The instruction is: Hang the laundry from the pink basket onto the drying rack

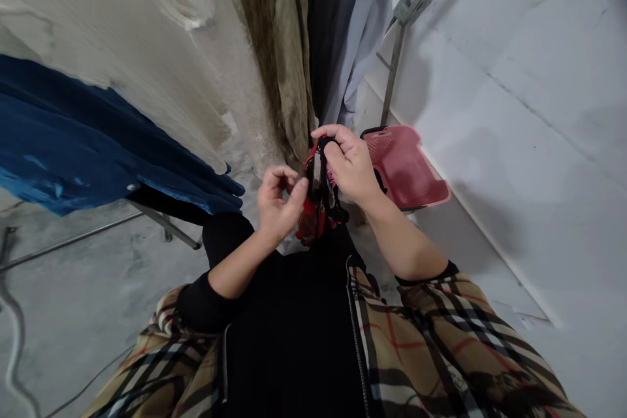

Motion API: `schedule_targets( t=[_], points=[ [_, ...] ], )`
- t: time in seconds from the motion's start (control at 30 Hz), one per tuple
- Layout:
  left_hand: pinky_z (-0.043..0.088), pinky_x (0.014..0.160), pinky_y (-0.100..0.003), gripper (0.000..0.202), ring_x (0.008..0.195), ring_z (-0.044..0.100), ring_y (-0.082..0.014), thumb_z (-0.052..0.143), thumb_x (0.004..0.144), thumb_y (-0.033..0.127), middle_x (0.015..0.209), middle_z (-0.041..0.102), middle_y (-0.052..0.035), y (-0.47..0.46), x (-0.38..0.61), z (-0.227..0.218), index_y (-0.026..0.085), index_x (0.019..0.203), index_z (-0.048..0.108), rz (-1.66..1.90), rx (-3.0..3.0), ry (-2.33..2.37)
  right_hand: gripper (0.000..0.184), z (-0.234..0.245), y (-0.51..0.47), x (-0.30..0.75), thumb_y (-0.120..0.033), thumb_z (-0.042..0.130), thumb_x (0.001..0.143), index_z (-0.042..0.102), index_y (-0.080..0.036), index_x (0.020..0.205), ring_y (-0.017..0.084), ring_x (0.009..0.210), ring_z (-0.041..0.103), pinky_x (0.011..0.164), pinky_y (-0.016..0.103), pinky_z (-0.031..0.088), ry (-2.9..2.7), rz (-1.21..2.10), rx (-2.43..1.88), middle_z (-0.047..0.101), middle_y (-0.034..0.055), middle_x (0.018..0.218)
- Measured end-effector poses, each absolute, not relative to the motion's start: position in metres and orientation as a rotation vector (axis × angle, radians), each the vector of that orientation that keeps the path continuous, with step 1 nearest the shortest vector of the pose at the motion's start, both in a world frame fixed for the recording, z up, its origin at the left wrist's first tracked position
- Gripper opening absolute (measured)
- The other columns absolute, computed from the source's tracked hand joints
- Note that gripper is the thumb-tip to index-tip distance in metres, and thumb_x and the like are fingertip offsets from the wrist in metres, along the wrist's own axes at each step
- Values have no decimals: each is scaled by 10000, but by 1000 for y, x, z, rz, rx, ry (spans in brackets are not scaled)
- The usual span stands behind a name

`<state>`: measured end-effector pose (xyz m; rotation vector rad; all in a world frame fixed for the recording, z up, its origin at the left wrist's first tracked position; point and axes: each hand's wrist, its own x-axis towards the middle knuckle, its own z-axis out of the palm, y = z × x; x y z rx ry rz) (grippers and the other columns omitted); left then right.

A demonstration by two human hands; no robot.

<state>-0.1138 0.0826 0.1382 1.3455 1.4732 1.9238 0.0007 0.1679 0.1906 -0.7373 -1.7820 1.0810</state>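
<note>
One head-worn camera looks forward and steeply down past the person's chest. The left hand point(277, 201), right hand point(351, 168) and their red-and-black garment point(318, 206) sit close, mid-frame; beyond the fingertips point(333, 134), floor point(73, 287) and pink basket point(411, 173) lie farther off.

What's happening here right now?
A person holds a small red and black garment in front of their body. The right hand grips its top, and the left hand pinches its side. A pink basket sits just beyond the hands, a blue cloth hangs to the left, and hanging clothes are ahead.
</note>
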Motion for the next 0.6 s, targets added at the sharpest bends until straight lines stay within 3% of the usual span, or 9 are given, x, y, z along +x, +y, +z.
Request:
schedule_targets(
  t=[0.17,0.27,0.47,0.6],
  points=[
    [408,570,-221,337,604,477,-88,723,763,356,767,514,39,84,-97,110,221,978,501,1565,1317,1560,138,190,170,-7,-170,449,893,556,-218,965,90,492,481,516,229,460,-1668,1216,-786,499,-54,618],
    [427,618,-257,272,647,525,-117,663,787,284,821,573,19,95,-100,96,221,1004,511,1407,1415,1790,139,192,168,-5,-175,436,896,544,-228,965,83,406,423,434,216,402,-1619,1269,-798,426,-78,534],
    [455,850,-358,232,1011,585,-251,553,778,128,1031,617,-79,105,-118,77,209,994,581,942,1601,2049,182,188,180,12,-285,397,953,555,-247,1034,109,483,522,497,247,471,-1600,1115,-825,496,-45,599],
    [458,843,-379,264,1022,590,-294,593,707,92,1062,634,-103,103,-141,65,215,938,626,844,1503,2048,272,184,202,35,-354,382,974,562,-238,1142,162,656,641,585,293,532,-1611,927,-914,600,11,732]
  ],
)
